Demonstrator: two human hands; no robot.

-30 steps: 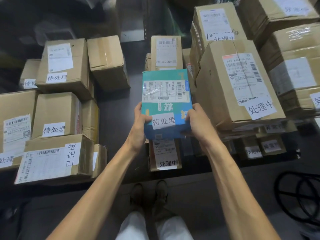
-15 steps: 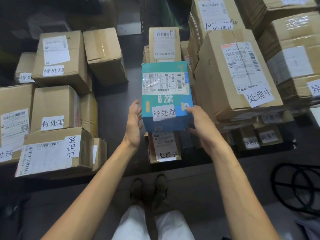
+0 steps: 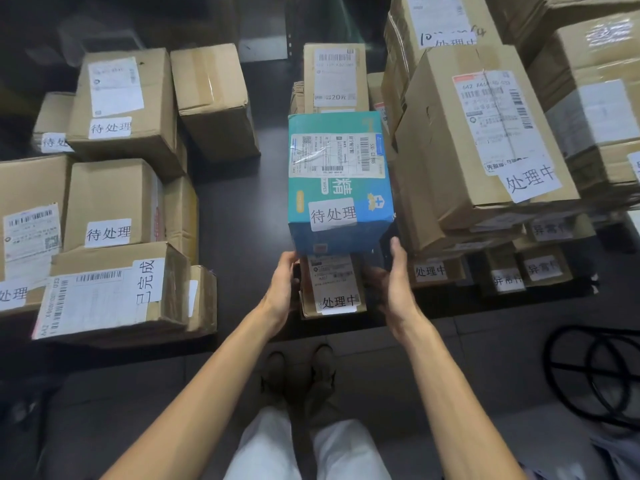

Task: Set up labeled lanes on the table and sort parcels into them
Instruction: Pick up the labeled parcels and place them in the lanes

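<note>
A teal and blue parcel [image 3: 341, 188] with a shipping label and a white "待处理" sticker rests on the middle stack of the dark table [image 3: 228, 209]. Under it lies a flat brown parcel [image 3: 332, 289] with a "处理中" sticker. My left hand [image 3: 282, 289] is just below the blue parcel's lower left corner, beside the flat parcel, with relaxed fingers. My right hand [image 3: 394, 282] is at the lower right corner, fingers straight; its fingertips reach the blue parcel's bottom edge. Neither hand grips anything.
Brown parcels marked "待处理" [image 3: 114, 206] and one marked "已完成" [image 3: 110, 292] are stacked on the left. Tall stacks marked "处理中" [image 3: 485, 140] and small "异常" parcels [image 3: 540, 268] crowd the right. A black chair base [image 3: 599, 372] stands on the floor at right.
Both hands let go of the blue parcel's sides and dropped toward me to its lower corners. The blue parcel now rests on the middle stack.
</note>
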